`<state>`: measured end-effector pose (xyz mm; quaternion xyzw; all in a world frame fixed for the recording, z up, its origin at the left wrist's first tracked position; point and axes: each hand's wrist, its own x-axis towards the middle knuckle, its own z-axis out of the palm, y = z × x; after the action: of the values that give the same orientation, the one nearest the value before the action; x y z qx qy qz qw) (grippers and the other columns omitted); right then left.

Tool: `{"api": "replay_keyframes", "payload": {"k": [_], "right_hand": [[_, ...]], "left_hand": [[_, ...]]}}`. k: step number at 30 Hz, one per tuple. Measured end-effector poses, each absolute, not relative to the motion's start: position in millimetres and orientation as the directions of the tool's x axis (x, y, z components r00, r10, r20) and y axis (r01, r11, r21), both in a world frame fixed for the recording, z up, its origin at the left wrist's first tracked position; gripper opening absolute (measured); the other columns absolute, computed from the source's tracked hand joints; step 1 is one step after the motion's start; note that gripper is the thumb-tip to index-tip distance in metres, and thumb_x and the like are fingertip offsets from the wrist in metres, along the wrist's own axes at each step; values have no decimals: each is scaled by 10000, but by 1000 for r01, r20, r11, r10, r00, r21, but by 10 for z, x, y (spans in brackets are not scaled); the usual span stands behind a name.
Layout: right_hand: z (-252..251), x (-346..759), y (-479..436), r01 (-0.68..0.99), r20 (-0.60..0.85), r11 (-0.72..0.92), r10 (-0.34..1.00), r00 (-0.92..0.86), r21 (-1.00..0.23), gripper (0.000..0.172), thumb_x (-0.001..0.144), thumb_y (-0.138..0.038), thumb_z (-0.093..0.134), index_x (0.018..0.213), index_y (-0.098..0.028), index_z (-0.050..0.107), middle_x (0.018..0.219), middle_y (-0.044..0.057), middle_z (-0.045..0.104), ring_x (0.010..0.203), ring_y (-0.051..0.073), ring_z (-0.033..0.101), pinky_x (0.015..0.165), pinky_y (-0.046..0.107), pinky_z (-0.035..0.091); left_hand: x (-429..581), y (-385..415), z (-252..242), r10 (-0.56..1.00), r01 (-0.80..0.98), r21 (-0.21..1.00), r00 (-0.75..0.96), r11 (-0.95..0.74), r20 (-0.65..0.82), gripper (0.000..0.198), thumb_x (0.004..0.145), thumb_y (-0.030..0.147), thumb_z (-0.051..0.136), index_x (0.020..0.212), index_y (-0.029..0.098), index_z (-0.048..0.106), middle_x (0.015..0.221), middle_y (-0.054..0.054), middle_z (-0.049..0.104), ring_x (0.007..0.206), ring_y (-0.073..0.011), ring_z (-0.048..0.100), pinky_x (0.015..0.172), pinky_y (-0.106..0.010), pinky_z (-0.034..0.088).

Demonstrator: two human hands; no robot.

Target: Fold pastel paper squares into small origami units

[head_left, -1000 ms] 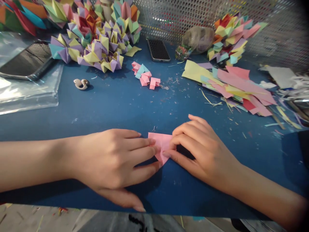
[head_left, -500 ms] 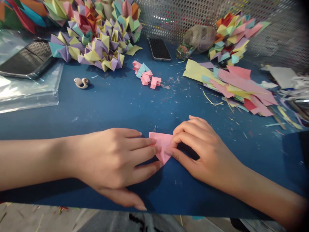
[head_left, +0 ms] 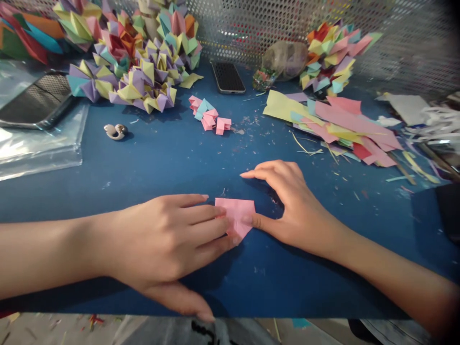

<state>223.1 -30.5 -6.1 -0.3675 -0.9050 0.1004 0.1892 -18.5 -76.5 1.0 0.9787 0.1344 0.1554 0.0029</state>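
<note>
Paper [head_left: 240, 207], pale pink and folded into a small flat piece with a straight top edge and a point below, lies on the table at the lower centre of the frame. My left hand [head_left: 167, 242] is spread palm down, its fingertips resting on the paper's left part, the thumb stretched out near the table's front edge. My right hand [head_left: 293, 206] is loose, gripping nothing: only the thumb tip touches the paper's right side, while the fingers arch clear of it.

The matte blue tabletop [head_left: 158, 167] is flecked with tiny scraps, thickest at upper centre and right. Small pink and light-blue folded paper units [head_left: 207, 114] sit at upper centre, below a dark rectangular phone [head_left: 229, 77]. A heap of multicoloured flat paper strips [head_left: 345, 125] spreads across the upper right; yellow and purple spiky folded-paper clusters [head_left: 138, 86] fill the upper left, above a shiny clear plastic bag [head_left: 43, 155].

Behind it all stands a grey perforated metal panel [head_left: 230, 28]. Along the bottom, a pale, littered floor [head_left: 77, 330] shows.
</note>
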Motion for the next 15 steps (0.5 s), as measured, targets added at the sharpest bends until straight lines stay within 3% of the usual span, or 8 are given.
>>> {"api": "replay_keyframes", "payload": {"k": [3,6,12,15], "right_hand": [[-8,2308,-305,551,298,761,644,-704,-343,299,865,-225,549,1161,-197,576,1064,56,656,1035,201,571,1082,517,260],[29,2361,-345,473,322,800,587,-742,-368,351,842,-49,469,1127,-205,603,1020,27,690,1000,153,612,1131,520,176],[-15,2351,-307,346,341,805,536,-773,-481,281,827,-18,513,990,-203,646,981,9,679,918,114,626,1084,457,331],[-25,2367,-267,301,388,882,437,-812,-363,239,845,-53,535,945,-227,665,936,2,657,882,119,606,1062,492,352]], "left_hand": [[-186,-762,16,265,261,52,919,-964,290,610,895,576,384,1165,70,590,1064,-141,684,916,-268,653,842,-420,505],[-208,-736,18,266,265,42,924,-963,274,565,908,554,375,1157,102,603,1091,-123,684,955,-261,648,872,-411,491],[-304,-599,33,183,209,-62,941,-976,286,537,908,534,396,1195,127,597,1175,-90,665,1123,-267,591,982,-410,443],[-341,-517,39,145,176,-81,945,-981,293,527,890,544,427,1165,137,617,1189,-99,658,1148,-263,584,1004,-406,439]]}}
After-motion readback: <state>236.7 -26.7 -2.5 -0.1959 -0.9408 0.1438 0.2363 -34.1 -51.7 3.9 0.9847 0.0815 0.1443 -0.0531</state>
